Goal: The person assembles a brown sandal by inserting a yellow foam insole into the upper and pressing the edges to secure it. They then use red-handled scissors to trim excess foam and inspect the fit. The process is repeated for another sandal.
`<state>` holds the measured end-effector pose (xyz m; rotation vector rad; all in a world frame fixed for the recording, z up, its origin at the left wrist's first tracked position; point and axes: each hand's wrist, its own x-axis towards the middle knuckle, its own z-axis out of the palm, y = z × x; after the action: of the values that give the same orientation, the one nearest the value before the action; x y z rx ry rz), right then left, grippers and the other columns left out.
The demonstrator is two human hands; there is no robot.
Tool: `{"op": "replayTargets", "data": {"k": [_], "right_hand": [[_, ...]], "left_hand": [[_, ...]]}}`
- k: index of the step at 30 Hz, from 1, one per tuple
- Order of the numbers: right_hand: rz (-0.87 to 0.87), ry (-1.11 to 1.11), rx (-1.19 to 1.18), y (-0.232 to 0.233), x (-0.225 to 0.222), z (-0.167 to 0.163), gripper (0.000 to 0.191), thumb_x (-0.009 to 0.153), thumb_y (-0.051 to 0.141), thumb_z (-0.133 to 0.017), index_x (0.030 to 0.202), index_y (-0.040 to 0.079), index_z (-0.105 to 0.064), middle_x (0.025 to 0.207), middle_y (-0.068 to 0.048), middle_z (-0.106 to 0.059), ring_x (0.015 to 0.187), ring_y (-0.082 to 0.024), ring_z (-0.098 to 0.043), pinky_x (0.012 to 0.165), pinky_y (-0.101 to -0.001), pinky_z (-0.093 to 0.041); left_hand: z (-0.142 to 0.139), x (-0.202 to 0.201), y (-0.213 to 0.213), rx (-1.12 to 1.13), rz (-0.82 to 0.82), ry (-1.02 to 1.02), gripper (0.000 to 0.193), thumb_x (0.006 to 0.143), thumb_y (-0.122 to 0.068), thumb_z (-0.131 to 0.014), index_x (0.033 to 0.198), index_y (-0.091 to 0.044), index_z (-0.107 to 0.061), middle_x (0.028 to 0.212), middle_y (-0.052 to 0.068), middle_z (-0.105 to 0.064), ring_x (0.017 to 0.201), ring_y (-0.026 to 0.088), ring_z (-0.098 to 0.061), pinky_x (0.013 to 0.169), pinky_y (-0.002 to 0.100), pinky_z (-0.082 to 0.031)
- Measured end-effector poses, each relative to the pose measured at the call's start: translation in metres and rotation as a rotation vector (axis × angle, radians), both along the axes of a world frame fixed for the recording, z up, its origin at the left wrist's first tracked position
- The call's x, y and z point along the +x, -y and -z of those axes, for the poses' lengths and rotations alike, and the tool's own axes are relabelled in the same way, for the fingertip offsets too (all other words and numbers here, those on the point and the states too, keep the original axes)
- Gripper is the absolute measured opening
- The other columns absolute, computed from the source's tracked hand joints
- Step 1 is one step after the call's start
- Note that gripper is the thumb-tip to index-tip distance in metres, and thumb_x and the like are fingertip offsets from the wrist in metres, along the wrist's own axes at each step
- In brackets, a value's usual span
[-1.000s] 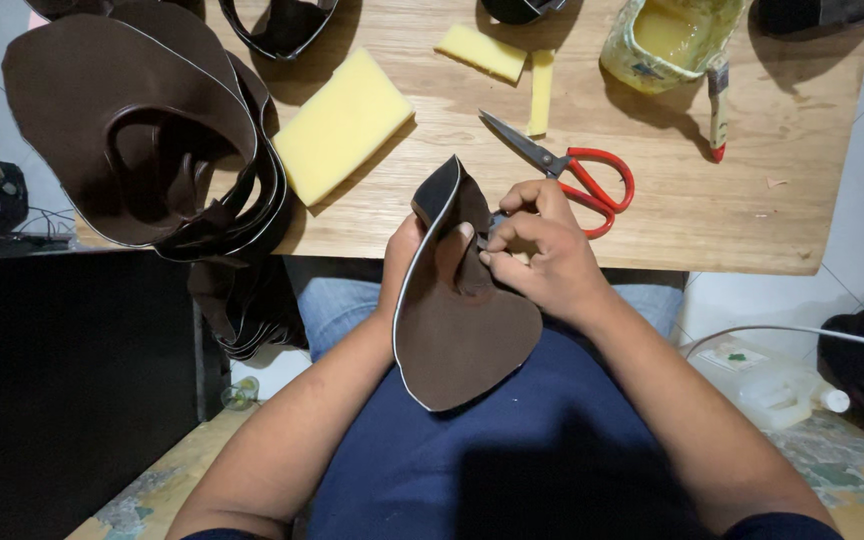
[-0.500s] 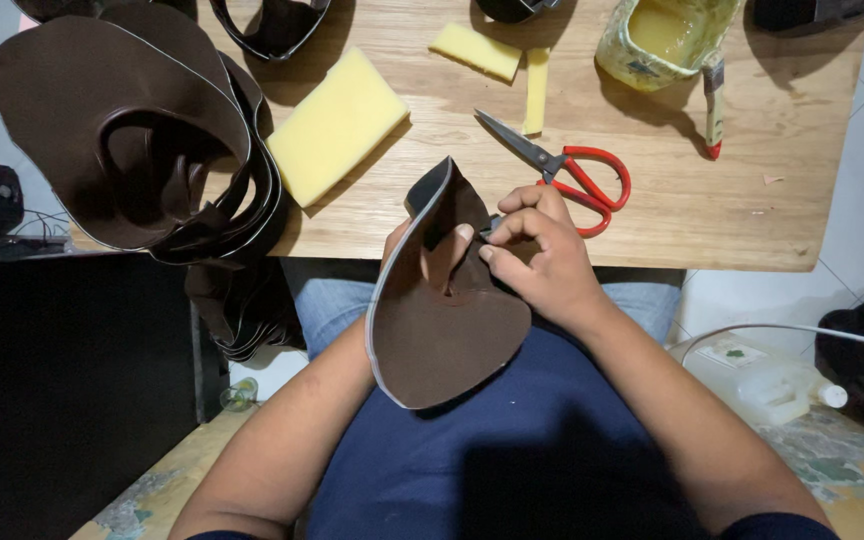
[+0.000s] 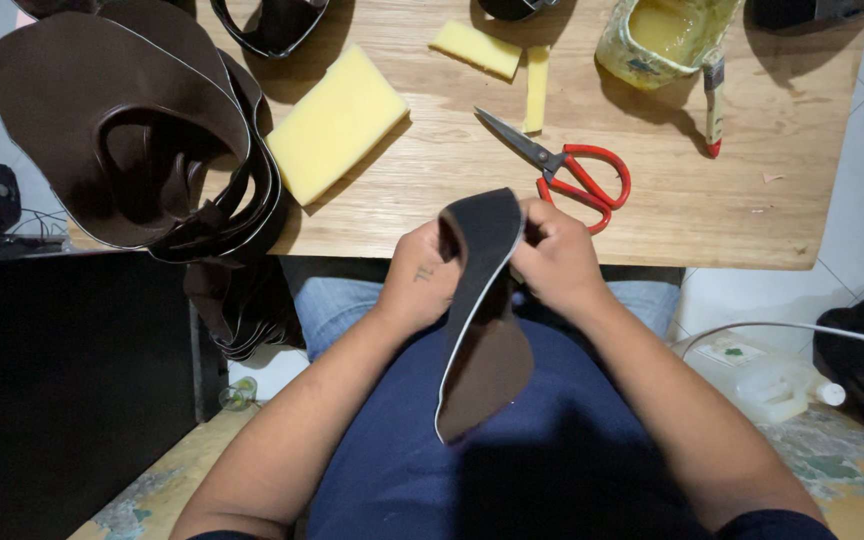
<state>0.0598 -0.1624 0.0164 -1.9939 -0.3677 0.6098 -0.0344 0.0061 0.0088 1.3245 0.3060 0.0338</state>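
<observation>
Over my lap I hold a dark brown leather piece (image 3: 482,330), shaped like a shoe upper with a pale edge, turned almost edge-on. My left hand (image 3: 417,280) grips its upper left side. My right hand (image 3: 557,260) pinches its upper right edge near the top. The piece hangs down in front of my blue shirt, just before the near edge of the wooden table (image 3: 712,210).
Red-handled scissors (image 3: 577,175) lie on the table just beyond my right hand. A yellow sponge block (image 3: 337,120) and two foam strips (image 3: 497,55) lie farther back. A stack of brown leather pieces (image 3: 127,130) overhangs the table's left end. A yellow container (image 3: 662,35) stands at the back right.
The leather piece has turned from facing me broadside to nearly edge-on, and it hangs lower. Both hands have shifted their grip at its top.
</observation>
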Motion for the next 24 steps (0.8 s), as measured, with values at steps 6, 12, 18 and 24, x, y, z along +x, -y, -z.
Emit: {"op": "replayTargets", "data": {"k": [6, 12, 18, 24], "right_hand": [[-0.033, -0.099, 0.259, 0.004, 0.01, -0.001, 0.019, 0.098, 0.012, -0.063, 0.112, 0.002, -0.071, 0.101, -0.002, -0.073, 0.094, -0.008, -0.064, 0.086, -0.0257, -0.055], [0.21, -0.175, 0.106, -0.004, 0.012, -0.032, 0.015, 0.088, 0.011, -0.07, 0.095, -0.002, -0.07, 0.083, -0.009, -0.071, 0.069, -0.016, -0.066, 0.061, -0.0331, -0.053], [0.47, -0.265, 0.473, -0.025, 0.015, -0.059, 0.016, 0.094, 0.013, -0.071, 0.097, -0.003, -0.071, 0.084, -0.008, -0.07, 0.068, -0.016, -0.064, 0.06, -0.0318, -0.053], [0.352, -0.284, 0.46, -0.03, 0.003, -0.067, 0.023, 0.098, 0.019, -0.058, 0.11, 0.002, -0.067, 0.098, -0.006, -0.071, 0.078, -0.013, -0.069, 0.062, -0.0286, -0.059]], "left_hand": [[0.008, 0.005, -0.015, 0.02, 0.026, -0.05, 0.026, 0.095, -0.01, -0.067, 0.117, 0.004, -0.069, 0.101, 0.004, -0.072, 0.087, 0.009, -0.064, 0.08, 0.026, -0.054], [-0.008, 0.024, -0.035, -0.57, -0.051, -0.027, 0.042, 0.108, -0.021, -0.061, 0.139, 0.007, -0.063, 0.111, 0.01, -0.07, 0.085, 0.014, -0.063, 0.067, 0.028, -0.048], [-0.035, 0.021, -0.001, -0.164, 0.101, 0.228, 0.066, 0.087, 0.005, -0.071, 0.145, -0.003, -0.042, 0.127, 0.006, -0.059, 0.115, 0.011, -0.06, 0.099, 0.028, -0.051], [-0.038, 0.028, 0.0, 0.171, -0.173, 0.095, 0.023, 0.095, 0.004, -0.065, 0.118, 0.001, -0.066, 0.102, 0.006, -0.071, 0.092, 0.014, -0.066, 0.083, 0.029, -0.056]]}}
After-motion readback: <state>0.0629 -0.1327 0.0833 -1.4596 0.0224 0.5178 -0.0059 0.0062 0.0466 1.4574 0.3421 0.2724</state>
